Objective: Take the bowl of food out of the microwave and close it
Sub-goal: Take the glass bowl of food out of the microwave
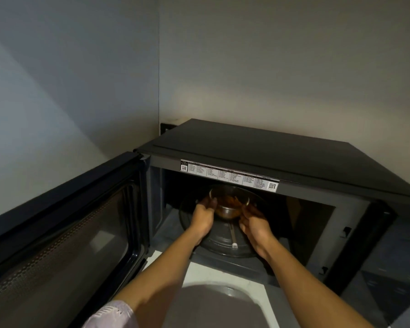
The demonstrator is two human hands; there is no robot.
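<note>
One microwave (282, 162), one door (57, 233) swung open, one glass bowl of food (229, 202) inside, left hand (202, 217) and right hand (255, 224) clasping its sides

Door (64, 233): swung open at left of frame; its lower and left parts cut off by the frame edges.
Microwave (282, 159): right end, with any controls, runs out of the right edge in shadow.
Label strip (230, 175): print too small to read.
Bowl (229, 204): far rim and base dim; food seen only as an orange-brown mass, kind cannot be told.
Left hand (202, 217): fingertips hidden behind the bowl's side.
Right hand (255, 223): fingertips lost in shadow beside the bowl; grip cannot be confirmed.
Sleeve (109, 316): cut off at the bottom edge.
Cavity, right half: too dark to tell.
</note>
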